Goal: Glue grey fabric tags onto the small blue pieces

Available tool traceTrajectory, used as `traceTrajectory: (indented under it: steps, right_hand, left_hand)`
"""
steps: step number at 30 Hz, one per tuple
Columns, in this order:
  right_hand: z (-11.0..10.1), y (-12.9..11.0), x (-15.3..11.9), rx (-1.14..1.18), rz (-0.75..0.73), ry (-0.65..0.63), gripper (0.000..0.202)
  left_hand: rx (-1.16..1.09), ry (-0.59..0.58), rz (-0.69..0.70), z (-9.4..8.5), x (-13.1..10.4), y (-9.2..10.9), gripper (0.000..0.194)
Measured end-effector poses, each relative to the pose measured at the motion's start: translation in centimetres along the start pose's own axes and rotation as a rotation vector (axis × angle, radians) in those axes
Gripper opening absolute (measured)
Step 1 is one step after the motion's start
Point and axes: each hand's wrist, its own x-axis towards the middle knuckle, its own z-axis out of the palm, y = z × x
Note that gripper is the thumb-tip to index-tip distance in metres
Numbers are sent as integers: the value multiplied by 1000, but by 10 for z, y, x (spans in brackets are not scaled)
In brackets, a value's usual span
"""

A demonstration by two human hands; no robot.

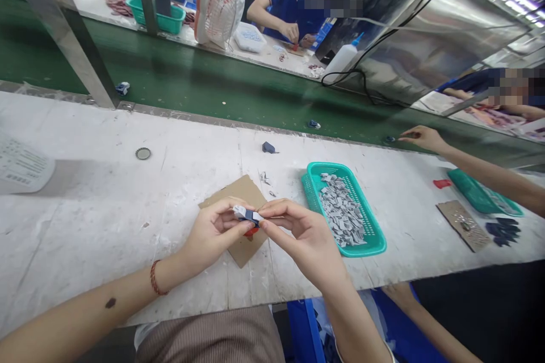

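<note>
Between my two hands, over a piece of brown cardboard (243, 250), is a small blue and white part (247, 215). The fingers of my left hand (213, 232) pinch its left side. At its right end, my right hand (298, 232) grips it between thumb and fingertips. Something red (251, 233) shows just beneath the part, partly hidden by my fingers. Right of my right hand stands a green basket (313, 195) full of small grey pieces (343, 210). A dark blue piece (268, 147) and a few grey bits (264, 178) lie beyond the cardboard.
A green belt (191, 85) runs behind the table, carrying small blue parts (314, 124). At right, a co-worker's hand (421, 138) reaches over it, near another green basket (472, 193). A white container (23, 164) stands left; a metal post (80, 51) rises at the table's back edge.
</note>
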Motion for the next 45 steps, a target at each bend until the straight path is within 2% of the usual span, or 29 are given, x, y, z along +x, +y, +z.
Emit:
traceTrajectory:
  steps: [5, 9, 14, 18, 22, 25, 27, 30, 33, 35, 37, 39, 40, 42, 45]
  right_hand:
    - [-9, -6, 0, -38, 73, -105, 14]
    - [-13, -1, 2, 96, 129, -185, 23]
    - [1, 10, 3, 273, 175, -176, 35]
    - [17, 14, 2, 317, 220, -213, 36]
    - [27, 18, 2, 335, 175, -93, 37]
    - [34, 24, 3, 357, 128, 10, 35]
    - [38, 28, 2, 368, 107, 28, 34]
    - [37, 30, -1, 309, 123, -5, 33]
    - [16, 27, -5, 184, 105, -79, 38]
    - [-15, 29, -5, 21, 51, -31, 34]
    - [-56, 35, -1, -251, 1, 179, 29]
    - [-99, 46, 6, -585, 49, 376, 30]
    - [-118, 53, 11, -742, 119, 401, 30]
    - [-146, 64, 21, -840, 166, 380, 27]
    - [-162, 75, 33, -893, 162, 285, 23]
  left_hand:
    - [81, -13, 28, -1, 0, 0, 14]
    - [165, -31, 54, -1, 0, 5, 13]
    - [228, -37, 85, 3, -1, 12, 12]
    - [133, -66, 6, 6, -2, 14, 10]
    - [71, -49, -40, 7, -3, 13, 11]
    - [114, -56, -30, 6, -4, 12, 16]
    - [187, -62, -33, 6, -4, 11, 20]
    - [205, -85, -79, 6, -2, 10, 17]
    - [140, -76, -127, 3, 2, 8, 17]
    - [123, -35, -145, -2, 7, 8, 19]
    - [108, 7, -149, -9, 15, 10, 24]
    - [136, 52, -122, -20, 29, 13, 28]
    - [177, 72, -93, -26, 38, 15, 29]
    - [322, 103, -22, -40, 63, 20, 29]
    - [761, 146, 57, -62, 115, 30, 18]
